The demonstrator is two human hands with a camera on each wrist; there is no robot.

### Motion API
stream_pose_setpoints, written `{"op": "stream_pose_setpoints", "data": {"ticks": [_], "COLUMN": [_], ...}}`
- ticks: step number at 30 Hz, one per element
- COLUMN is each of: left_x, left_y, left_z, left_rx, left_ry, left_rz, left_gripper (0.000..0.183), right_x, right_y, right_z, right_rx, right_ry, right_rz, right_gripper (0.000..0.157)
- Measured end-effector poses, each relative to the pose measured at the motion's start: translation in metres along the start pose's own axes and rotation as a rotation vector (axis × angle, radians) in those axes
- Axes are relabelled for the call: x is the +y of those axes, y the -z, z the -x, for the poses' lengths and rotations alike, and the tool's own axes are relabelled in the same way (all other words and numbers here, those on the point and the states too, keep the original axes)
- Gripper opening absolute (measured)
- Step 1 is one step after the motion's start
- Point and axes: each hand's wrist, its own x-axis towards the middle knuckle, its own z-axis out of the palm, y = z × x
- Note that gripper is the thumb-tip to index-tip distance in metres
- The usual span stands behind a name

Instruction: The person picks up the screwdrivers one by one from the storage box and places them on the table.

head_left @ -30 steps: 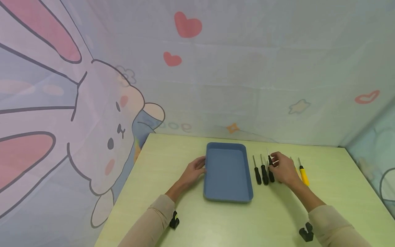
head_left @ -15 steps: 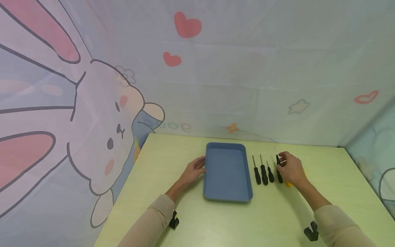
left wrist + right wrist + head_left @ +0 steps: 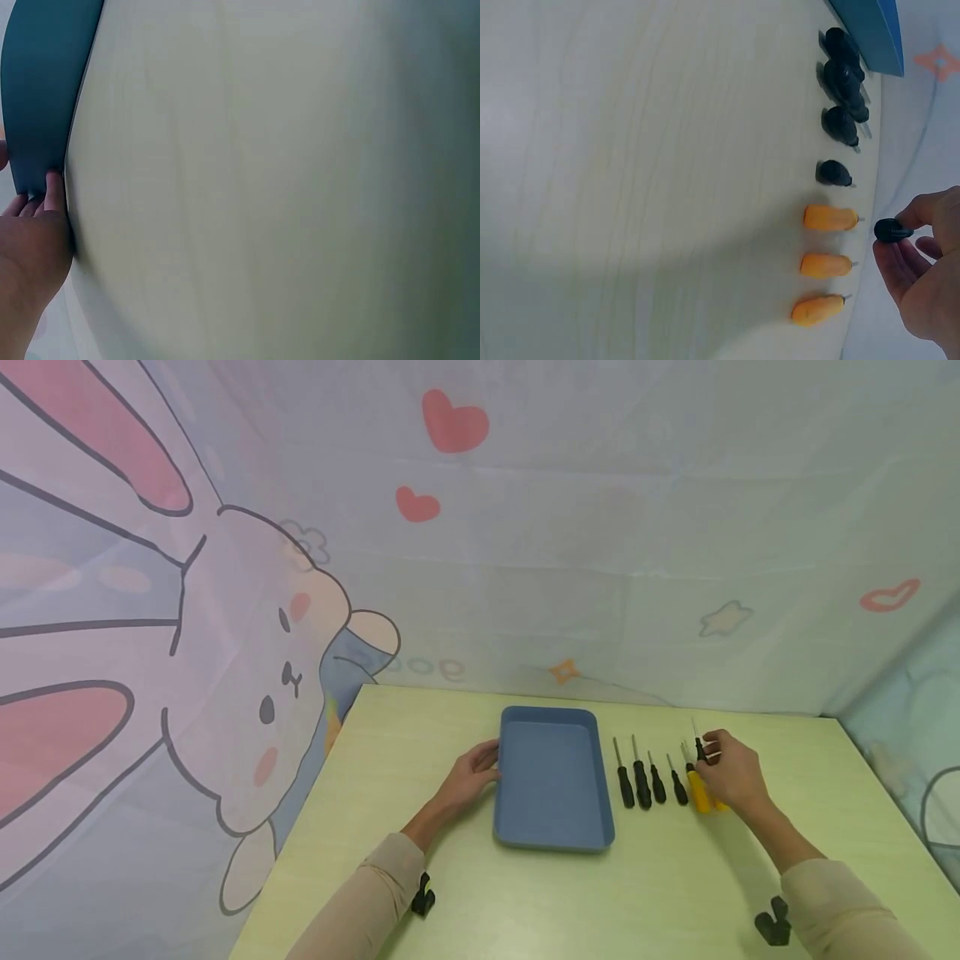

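A blue rectangular tray (image 3: 553, 785) lies on the table. My left hand (image 3: 469, 779) rests at its left side, fingertips touching the outer wall; the left wrist view shows this hand (image 3: 34, 247) against the tray wall (image 3: 49, 82). With thumb and fingers, my right hand (image 3: 735, 771) pinches a small black screwdriver (image 3: 701, 750), its thin shaft pointing away. That screwdriver (image 3: 891, 230) is raised near several yellow-handled screwdrivers (image 3: 829, 218) in the right wrist view. In the head view, the hand partly hides the yellow-handled screwdrivers (image 3: 698, 792).
Several black-handled screwdrivers (image 3: 642, 783) lie in a row right of the tray, shafts pointing toward the back. A printed cloth wall (image 3: 600, 527) stands behind the pale table (image 3: 555, 902). A black clip-like piece (image 3: 774, 922) sits by the right wrist, another (image 3: 423, 895) by the left.
My right hand has moved rightward along the row, holding the black screwdriver. Another black screwdriver and a yellow handle have come out from behind it. The left hand and tray stay put.
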Motion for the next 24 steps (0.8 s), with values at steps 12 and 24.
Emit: {"op": "stream_pose_setpoints", "data": {"ticks": [12,24], "left_x": [-0.001,0.0], "left_y": [0.0,0.0], "left_z": [0.0,0.001], "left_rx": [0.001,0.007], "left_ry": [-0.016,-0.012], "left_rz": [-0.015,-0.016], "left_gripper": [0.062,0.062], "right_x": [0.032,0.056], "right_y": [0.012,0.017], "right_z": [0.008,0.016], "right_rx": [0.044,0.093], "right_ry": [-0.07,-0.103], "right_rz": [0.042,0.081], "right_gripper": [0.047,0.046]}}
